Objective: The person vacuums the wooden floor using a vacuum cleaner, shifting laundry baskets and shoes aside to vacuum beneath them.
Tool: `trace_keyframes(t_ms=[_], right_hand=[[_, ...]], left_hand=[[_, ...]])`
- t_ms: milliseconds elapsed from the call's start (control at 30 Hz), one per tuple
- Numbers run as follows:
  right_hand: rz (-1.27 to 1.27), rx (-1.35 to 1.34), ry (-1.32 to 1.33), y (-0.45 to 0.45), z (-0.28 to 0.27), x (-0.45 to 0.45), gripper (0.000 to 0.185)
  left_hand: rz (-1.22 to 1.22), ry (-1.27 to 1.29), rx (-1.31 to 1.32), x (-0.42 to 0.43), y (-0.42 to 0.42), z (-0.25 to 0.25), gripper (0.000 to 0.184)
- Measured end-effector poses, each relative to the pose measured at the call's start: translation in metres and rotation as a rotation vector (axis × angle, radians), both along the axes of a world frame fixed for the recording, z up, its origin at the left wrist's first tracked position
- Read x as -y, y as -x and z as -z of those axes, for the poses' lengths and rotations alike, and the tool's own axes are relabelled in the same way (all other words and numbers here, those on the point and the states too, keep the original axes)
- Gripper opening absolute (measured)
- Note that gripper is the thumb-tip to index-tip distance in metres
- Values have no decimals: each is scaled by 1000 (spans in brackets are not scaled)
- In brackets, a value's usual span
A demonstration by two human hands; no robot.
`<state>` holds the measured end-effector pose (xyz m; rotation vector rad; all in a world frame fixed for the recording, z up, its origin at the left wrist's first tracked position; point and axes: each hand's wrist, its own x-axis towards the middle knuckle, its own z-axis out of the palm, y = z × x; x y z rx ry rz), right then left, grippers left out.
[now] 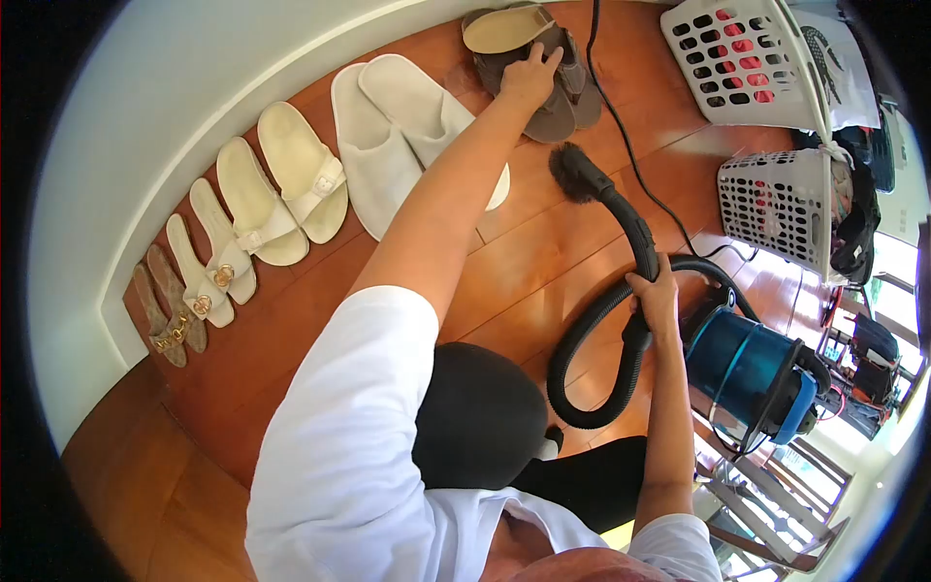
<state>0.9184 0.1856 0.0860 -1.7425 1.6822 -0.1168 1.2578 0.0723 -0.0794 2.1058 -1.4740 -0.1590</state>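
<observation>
My left hand reaches to the group of dark sandals near the wall, its fingers on a sandal with a beige insole; part of the grip is hidden. My right hand is wrapped round the black vacuum hose. At the hose's end, a round brush head lies close to the sandals, over the wooden floor. Large white slippers sit beside my left forearm, which partly covers them.
Cream slides, bow-strap slides and brown sandals line the wall. On the right are two white baskets, a blue vacuum canister and a wooden chair. A black cord crosses the floor.
</observation>
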Motion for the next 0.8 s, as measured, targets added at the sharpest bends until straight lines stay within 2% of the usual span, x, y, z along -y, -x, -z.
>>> trace_keyframes(t_ms=[67,167,267,367,467,500,567,633,700,800], right_hand=[[-18,-32,39,-11,-11,-8,49],[-157,68,178,-1,5,-10,45],[-77,85,121,1,10,-11,39],[-93,75,133,-5,8,-15,39],[-176,13,219,-5,11,-13,33],[-215,-3,260,-5,15,-12,31],[-113,-6,126,-16,10,-12,30],[-47,0,29,-18,10,-14,29],[-29,22,-27,-16,14,-12,27],[-13,60,-35,-16,17,-14,29]], left_hand=[[35,-42,-12,-16,0,-14,74],[98,53,93,-42,-7,-4,65],[51,176,119,-39,-3,9,65],[-43,95,4,-23,4,3,70],[8,127,64,-34,0,-11,61],[-37,205,81,-49,-4,-22,60],[-124,360,115,-99,-16,-41,58],[-209,322,7,-165,-32,-61,58],[-412,18,163,-216,-35,-52,57],[-230,-252,-1,-257,-24,-54,48]])
